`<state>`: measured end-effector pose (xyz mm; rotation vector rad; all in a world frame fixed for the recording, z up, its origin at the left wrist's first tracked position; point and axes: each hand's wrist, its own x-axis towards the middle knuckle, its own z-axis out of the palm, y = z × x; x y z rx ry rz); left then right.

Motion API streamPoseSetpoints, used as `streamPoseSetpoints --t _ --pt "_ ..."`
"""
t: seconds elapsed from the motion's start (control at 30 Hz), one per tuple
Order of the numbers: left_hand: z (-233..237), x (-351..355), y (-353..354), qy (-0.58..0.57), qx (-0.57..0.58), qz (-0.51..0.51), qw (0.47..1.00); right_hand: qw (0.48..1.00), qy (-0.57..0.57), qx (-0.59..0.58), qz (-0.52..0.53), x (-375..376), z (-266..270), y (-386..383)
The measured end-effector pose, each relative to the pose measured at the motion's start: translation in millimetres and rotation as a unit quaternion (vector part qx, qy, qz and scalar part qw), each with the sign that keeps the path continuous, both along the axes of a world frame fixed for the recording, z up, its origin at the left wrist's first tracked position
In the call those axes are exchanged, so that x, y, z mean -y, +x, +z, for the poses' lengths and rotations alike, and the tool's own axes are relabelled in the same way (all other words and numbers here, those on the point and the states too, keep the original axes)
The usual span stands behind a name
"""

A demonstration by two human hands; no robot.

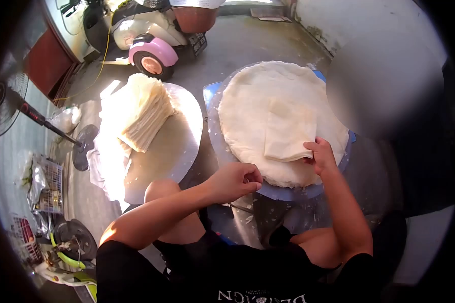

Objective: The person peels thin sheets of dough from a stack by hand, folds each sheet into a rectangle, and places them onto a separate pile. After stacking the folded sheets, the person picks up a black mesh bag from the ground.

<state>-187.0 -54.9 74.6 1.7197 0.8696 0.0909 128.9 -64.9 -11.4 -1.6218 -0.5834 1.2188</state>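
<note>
A large round pile of pale, thin sheets (pixel 242 101) lies on a round grey board (pixel 215 126) in front of me. On top of it rests a folded pale sheet (pixel 288 134), roughly rectangular. My right hand (pixel 322 155) grips this folded sheet at its near right corner, thumb above and fingers underneath. Over the near left edge of the round pile, my left hand (pixel 236 182) is closed, its fingers curled toward the thumb. Whatever it may hold cannot be made out.
To the left, a tall stack of folded sheets (pixel 145 113) leans on a round metal tray (pixel 184 144) beside white cloth (pixel 108 169). A standing fan (pixel 35 113) and baskets (pixel 50 184) are farther left. A scooter with a pink-fendered wheel (pixel 151 63) stands behind. A blurred patch covers the right.
</note>
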Motion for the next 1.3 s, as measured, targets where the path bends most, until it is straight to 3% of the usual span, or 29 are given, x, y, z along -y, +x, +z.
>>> streamPoseSetpoints --t 0.03,0.1,0.17,0.23,0.27,0.4,0.43,0.5,0.53,0.6,0.67,0.7,0.77,0.83,0.9,0.93,1.0,1.13,1.2,1.23,1.27,1.3 --pt "-3.5 4.6 -7.7 0.002 0.004 0.020 1.000 1.000 0.002 0.004 0.020 -5.2 17.7 -12.2" --pt "-18.2 11.2 -20.5 0.017 0.141 0.092 0.986 0.996 0.084 0.014 0.037 -12.5 59.8 -36.6" --pt "-21.6 13.0 -29.8 -0.006 0.158 0.118 0.980 0.991 0.108 0.006 0.082 -23.0 96.6 -63.5" --pt "-20.2 18.1 -37.2 -0.108 0.245 0.243 0.932 0.983 0.132 0.000 0.125 -38.0 124.3 -94.3" --pt "-19.8 19.9 -43.4 -0.106 0.251 0.252 0.929 0.975 0.131 -0.020 0.176 -45.3 134.9 -111.3" --pt "-19.9 22.7 -69.4 -0.226 0.362 0.398 0.812 0.926 0.135 -0.066 0.345 -67.9 170.0 -192.5" --pt "-17.9 22.7 -80.3 -0.225 0.365 0.403 0.808 0.913 0.154 -0.083 0.369 -70.7 178.2 -215.0" --pt "-11.7 25.5 -106.3 -0.184 0.487 0.489 0.699 0.861 0.192 -0.132 0.451 -83.6 189.3 -253.9" --pt "-10.8 27.7 -120.7 -0.184 0.488 0.492 0.697 0.840 0.214 -0.154 0.474 -89.6 189.3 -273.3" --pt "-11.1 31.3 -153.7 -0.125 0.608 0.491 0.611 0.815 0.235 -0.176 0.500 -105.4 179.5 -306.7" --pt "-33.9 42.1 -187.2 -0.088 0.566 0.539 0.617 0.760 0.267 -0.112 0.582 -126.3 148.1 -336.1" --pt "-50.5 47.0 -199.4 -0.053 0.519 0.581 0.624 0.758 0.266 -0.115 0.584 -133.0 131.7 -349.6" --pt "-89.6 52.2 -214.6 -0.049 0.482 0.616 0.621 0.743 0.177 0.044 0.644 -144.1 94.0 -374.3" --pt "-133.9 60.1 -217.7 -0.048 0.444 0.650 0.615 0.768 0.094 0.086 0.627 -144.0 44.6 -395.2" --pt "-175.9 65.6 -211.5 -0.185 0.402 0.694 0.568 0.711 0.178 0.272 0.624 -153.9 -29.2 -404.4" --pt "-194.4 66.0 -209.0 -0.210 0.406 0.685 0.568 0.709 0.178 0.271 0.627 -156.8 -51.3 -406.3" --pt "-204.6 64.4 -204.6 -0.242 0.388 0.681 0.571 0.732 0.158 0.336 0.572 -159.7 -79.7 -403.2" --pt "-186.6 58.5 -202.6 -0.272 0.400 0.656 0.579 0.757 0.185 0.331 0.532 -171.8 -86.7 -387.4" --pt "-184.3 60.5 -212.0 -0.324 0.294 0.610 0.660 0.759 0.174 0.362 0.512 -172.0 -84.2 -379.7" --pt "-178.9 61.1 -213.3 -0.325 0.292 0.609 0.662 0.761 0.172 0.362 0.509 -170.0 -82.2 -376.2" --pt "-171.7 63.1 -215.4 -0.138 0.164 0.614 0.759 0.755 0.166 0.391 0.500 -167.0 -80.1 -372.6" --pt "-155.4 64.5 -217.4 0.057 0.028 0.582 0.811 0.747 0.158 0.420 0.490 -162.6 -77.3 -368.4"
